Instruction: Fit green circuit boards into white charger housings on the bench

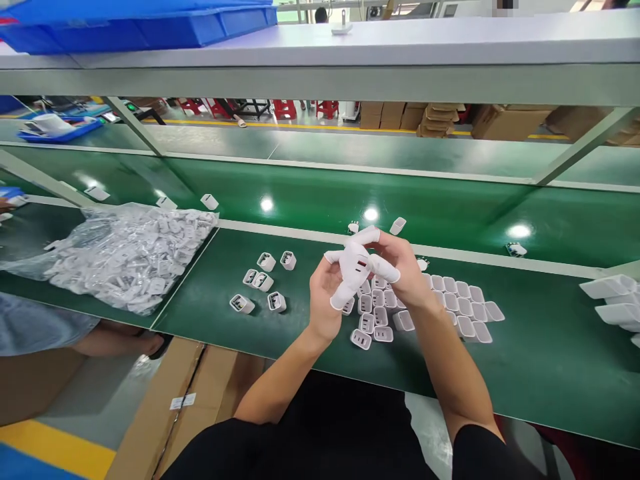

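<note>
Both hands meet above the green bench and hold one small white charger block (359, 265) between them. My left hand (327, 293) grips it from below and the left, with white finger cots on the fingertips. From the right, my right hand (400, 267) pinches it with cot-covered thumb and forefinger. Its face with two ports points toward me. Directly beneath the hands lies a packed cluster of white charger blocks (450, 307), and several loose blocks (260, 280) lie to the left.
A clear plastic bag of white parts (125, 257) lies at the left on the green bench (550, 347). White pieces (613, 300) stick in at the right edge. A conveyor (320, 187) runs behind, with a shelf holding blue trays (140, 23) overhead. Cardboard boxes (170, 407) stand below.
</note>
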{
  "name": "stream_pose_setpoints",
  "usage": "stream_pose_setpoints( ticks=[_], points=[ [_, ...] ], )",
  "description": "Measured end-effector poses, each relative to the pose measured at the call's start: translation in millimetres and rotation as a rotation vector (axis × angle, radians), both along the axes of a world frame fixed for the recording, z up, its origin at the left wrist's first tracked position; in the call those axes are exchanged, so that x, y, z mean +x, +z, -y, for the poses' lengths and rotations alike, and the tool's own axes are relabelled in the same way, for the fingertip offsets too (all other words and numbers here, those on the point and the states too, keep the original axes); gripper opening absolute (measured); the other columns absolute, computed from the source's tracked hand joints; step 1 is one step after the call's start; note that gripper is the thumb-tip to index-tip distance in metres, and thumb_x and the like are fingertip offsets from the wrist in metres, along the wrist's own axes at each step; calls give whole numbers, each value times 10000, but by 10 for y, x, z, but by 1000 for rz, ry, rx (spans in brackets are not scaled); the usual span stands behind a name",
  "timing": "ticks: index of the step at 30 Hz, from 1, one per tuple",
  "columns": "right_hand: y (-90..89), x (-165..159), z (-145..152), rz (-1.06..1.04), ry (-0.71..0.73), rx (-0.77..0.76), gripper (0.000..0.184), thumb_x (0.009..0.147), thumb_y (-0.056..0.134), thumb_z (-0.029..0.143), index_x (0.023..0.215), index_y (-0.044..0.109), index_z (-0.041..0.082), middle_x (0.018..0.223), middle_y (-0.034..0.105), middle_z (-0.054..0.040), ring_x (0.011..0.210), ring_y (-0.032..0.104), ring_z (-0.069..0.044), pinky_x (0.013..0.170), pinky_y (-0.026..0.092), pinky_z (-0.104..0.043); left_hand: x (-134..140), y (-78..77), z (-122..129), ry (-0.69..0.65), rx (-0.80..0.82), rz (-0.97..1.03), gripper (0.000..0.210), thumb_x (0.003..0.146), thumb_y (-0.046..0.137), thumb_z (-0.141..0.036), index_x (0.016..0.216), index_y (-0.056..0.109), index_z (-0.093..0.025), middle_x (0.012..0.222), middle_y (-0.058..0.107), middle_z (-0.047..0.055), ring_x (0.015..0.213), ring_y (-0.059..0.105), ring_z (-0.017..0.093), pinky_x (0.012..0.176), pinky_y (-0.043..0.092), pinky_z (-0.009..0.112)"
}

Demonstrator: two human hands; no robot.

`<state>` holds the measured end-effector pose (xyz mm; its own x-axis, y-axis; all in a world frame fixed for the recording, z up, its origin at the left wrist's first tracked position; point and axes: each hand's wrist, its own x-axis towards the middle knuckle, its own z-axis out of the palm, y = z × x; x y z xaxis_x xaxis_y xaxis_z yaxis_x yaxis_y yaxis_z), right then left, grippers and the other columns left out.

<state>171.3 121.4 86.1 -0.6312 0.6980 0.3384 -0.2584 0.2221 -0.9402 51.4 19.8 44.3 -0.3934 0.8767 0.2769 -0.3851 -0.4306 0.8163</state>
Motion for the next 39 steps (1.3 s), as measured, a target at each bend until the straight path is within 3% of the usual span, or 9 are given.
stream_pose_setpoints(
  ticks=[8, 11, 20, 24, 27, 30, 32, 36, 39],
  points=[
    [-95, -130, 73, 10, -31, 61, 322, 904, 935, 566, 988, 837, 271, 935, 761, -10, 908, 659, -211, 879, 541, -391, -4, -63, 119, 222, -124, 36, 495, 812, 1013, -566, 1088, 781, -227, 1098, 797, 57, 1018, 818, 228, 1003, 690, 392],
    [-109, -153, 88, -4, -58, 88, 330, 860, 969, 535, 987, 825, 266, 933, 759, -1, 889, 656, -201, 865, 541, -383, -41, -114, 115, 250, -142, 39, 513, 778, 1037, -553, 1092, 770, -248, 1130, 778, 33, 1001, 814, 198, 963, 677, 350],
    [-181, -234, 115, -13, -54, 102, 345, 869, 933, 560, 927, 793, 250, 917, 759, -12, 860, 650, -197, 806, 553, -377, -73, -277, 43, 319, -116, 13, 580, 716, 1032, -619, 1010, 675, -270, 967, 682, -22, 866, 748, 158, 864, 654, 325],
    [-255, -252, 37, -37, -63, 89, 344, 876, 934, 561, 935, 789, 255, 905, 724, 5, 868, 634, -190, 853, 558, -382, -106, -215, -17, 295, -100, -2, 582, 710, 1039, -617, 982, 676, -254, 932, 681, -21, 832, 710, 138, 831, 645, 296],
    [-260, -228, -50, -52, -53, 48, 385, 897, 909, 613, 919, 784, 250, 882, 708, 5, 849, 634, -187, 785, 562, -352, -199, -126, -41, 173, -114, -69, 523, 764, 1029, -566, 1017, 706, -240, 976, 721, -2, 863, 742, 152, 846, 658, 315],
    [-233, -166, -130, -36, -11, 40, 413, 935, 868, 660, 982, 815, 253, 907, 743, -7, 851, 674, -195, 793, 595, -366, -371, -49, -87, 10, -128, -167, 513, 754, 1052, -493, 1047, 727, -226, 1028, 770, 18, 866, 786, 173, 863, 679, 347],
    [-212, -97, -179, 4, -50, 87, 439, 918, 887, 677, 1082, 835, 273, 1016, 793, -23, 956, 727, -224, 930, 622, -428, -559, -13, -190, -20, -106, -236, 550, 708, 1078, -479, 1038, 724, -217, 1023, 787, 23, 846, 797, 180, 844, 683, 351],
    [-146, 100, -270, 12, -283, 187, 554, 948, 803, 785, 1255, 832, 326, 1240, 814, -55, 1128, 754, -279, 1133, 577, -554, -1174, -5, -686, 112, -107, -522, 624, 629, 1109, -438, 1005, 665, -213, 997, 783, 31, 891, 805, 206, 857, 672, 355],
    [-56, 237, -293, -43, -387, 213, 542, 1023, 688, 802, 1232, 847, 328, 1215, 822, -61, 1100, 772, -286, 1104, 602, -552, -1719, -108, -1192, 280, -421, -1055, 548, 722, 1044, -357, 988, 586, -215, 1011, 761, 43, 929, 784, 210, 889, 660, 342]
  ],
)
